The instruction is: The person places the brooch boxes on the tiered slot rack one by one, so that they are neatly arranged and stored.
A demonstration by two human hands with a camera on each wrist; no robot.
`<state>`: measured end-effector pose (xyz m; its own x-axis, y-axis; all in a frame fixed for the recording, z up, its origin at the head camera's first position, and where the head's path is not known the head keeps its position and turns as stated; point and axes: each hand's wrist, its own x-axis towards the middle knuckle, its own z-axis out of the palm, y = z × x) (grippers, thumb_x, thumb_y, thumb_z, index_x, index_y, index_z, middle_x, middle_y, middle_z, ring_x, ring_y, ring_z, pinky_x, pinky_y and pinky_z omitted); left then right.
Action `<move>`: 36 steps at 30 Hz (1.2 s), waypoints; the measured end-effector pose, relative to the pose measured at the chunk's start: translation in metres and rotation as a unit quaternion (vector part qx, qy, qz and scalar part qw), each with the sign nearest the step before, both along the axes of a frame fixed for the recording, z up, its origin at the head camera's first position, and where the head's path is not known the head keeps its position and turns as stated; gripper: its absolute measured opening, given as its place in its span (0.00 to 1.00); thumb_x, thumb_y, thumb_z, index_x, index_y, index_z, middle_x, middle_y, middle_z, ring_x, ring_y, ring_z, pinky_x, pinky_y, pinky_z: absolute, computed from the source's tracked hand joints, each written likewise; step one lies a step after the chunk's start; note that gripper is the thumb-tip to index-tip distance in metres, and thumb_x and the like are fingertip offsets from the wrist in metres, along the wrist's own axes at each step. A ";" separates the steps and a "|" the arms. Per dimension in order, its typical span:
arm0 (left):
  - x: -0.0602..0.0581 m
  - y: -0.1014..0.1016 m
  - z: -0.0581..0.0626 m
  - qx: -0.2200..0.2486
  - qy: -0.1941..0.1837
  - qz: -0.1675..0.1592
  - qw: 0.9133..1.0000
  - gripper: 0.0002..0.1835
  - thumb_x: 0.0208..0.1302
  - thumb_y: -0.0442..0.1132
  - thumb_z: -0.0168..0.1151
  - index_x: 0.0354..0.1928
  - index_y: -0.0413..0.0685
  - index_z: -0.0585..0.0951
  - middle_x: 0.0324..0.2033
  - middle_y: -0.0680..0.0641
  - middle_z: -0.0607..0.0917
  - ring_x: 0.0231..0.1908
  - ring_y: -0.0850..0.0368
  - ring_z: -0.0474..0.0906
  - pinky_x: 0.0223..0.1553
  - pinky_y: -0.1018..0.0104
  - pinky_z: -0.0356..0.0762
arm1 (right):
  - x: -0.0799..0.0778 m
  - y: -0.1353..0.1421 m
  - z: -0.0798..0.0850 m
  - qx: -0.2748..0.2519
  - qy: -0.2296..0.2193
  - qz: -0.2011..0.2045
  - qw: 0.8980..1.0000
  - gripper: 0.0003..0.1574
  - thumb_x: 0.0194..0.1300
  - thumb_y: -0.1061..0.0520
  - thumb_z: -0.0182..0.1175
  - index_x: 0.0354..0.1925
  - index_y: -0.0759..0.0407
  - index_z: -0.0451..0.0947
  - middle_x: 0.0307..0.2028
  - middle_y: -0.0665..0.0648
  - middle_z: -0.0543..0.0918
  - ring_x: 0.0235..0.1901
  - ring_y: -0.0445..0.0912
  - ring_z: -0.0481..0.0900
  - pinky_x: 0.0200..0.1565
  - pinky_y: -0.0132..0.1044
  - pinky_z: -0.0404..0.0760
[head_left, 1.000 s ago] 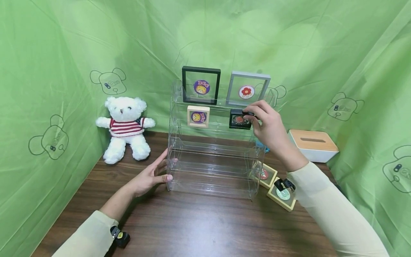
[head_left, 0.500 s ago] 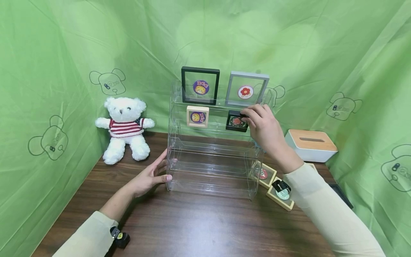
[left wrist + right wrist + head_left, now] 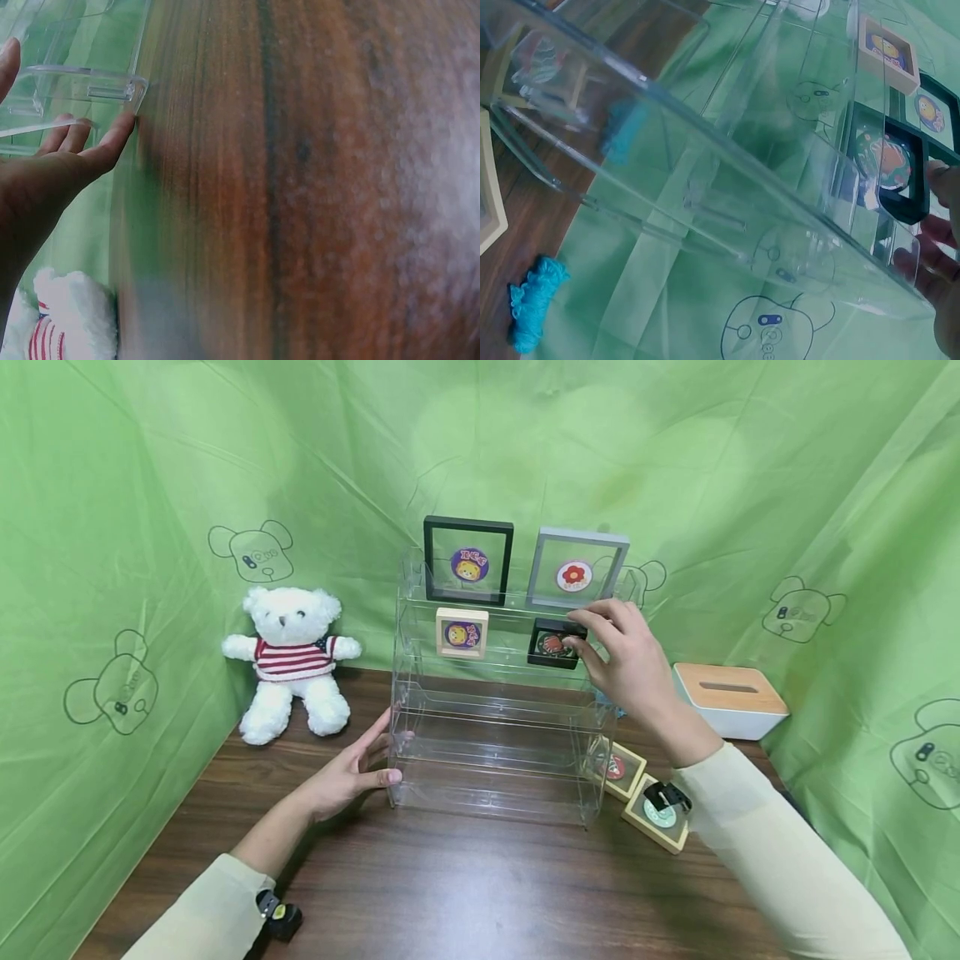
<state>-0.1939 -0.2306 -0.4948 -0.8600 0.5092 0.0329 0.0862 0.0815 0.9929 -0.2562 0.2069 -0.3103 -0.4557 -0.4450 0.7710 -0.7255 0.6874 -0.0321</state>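
Note:
A clear stepped display rack (image 3: 487, 714) stands mid-table. My left hand (image 3: 347, 781) holds its left side, thumb at the front edge and fingers at the side panel; the left wrist view shows those fingers (image 3: 112, 142) against the clear plastic. A small black frame (image 3: 553, 644) with a red shell-like picture stands on an upper tier. My right hand (image 3: 628, 652) pinches its right side, thumb in front and fingers partly hidden behind. Left of it on that tier is a small light wooden frame (image 3: 461, 633). The top tier bears a large black frame (image 3: 469, 561) and a grey frame (image 3: 577, 567).
Two light wooden frames lie right of the rack, one with a red picture (image 3: 615, 767), one with a green picture (image 3: 659, 812). A tissue box (image 3: 730, 700) stands behind them. A white teddy bear (image 3: 295, 662) sits at left. A blue bundle (image 3: 538, 304) lies near the rack.
The small black frame has shifted slightly left and toward the front with my right hand. Since then my right hand has drawn a little to the right, while the frame stays put. My left hand stays.

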 end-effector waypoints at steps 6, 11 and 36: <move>0.000 0.000 0.002 -0.015 0.000 0.005 1.000 0.59 0.77 0.35 0.70 0.90 0.80 0.39 0.86 0.35 0.63 0.87 0.28 0.49 0.79 0.45 0.64 | 0.005 0.011 0.002 -0.026 0.033 0.020 0.999 0.20 0.69 0.64 0.77 0.58 0.66 0.88 0.51 0.68 0.87 0.49 0.65 0.80 0.49 0.53 0.78; 0.000 0.001 0.001 -0.016 0.004 0.004 1.000 0.59 0.78 0.35 0.69 0.90 0.80 0.39 0.86 0.35 0.62 0.86 0.26 0.48 0.79 0.32 0.59 | 0.011 0.025 0.002 -0.053 0.044 0.019 0.997 0.20 0.68 0.65 0.76 0.57 0.66 0.88 0.49 0.70 0.86 0.45 0.66 0.77 0.48 0.54 0.71; 0.000 -0.001 -0.002 -0.020 -0.006 0.007 1.000 0.60 0.79 0.35 0.69 0.91 0.74 0.35 0.87 0.34 0.59 0.87 0.23 0.42 0.81 0.23 0.52 | 0.016 0.122 -0.110 -0.047 -0.231 -0.115 0.965 0.15 0.74 0.58 0.73 0.55 0.65 0.90 0.37 0.59 0.85 0.32 0.47 0.80 0.33 0.31 0.79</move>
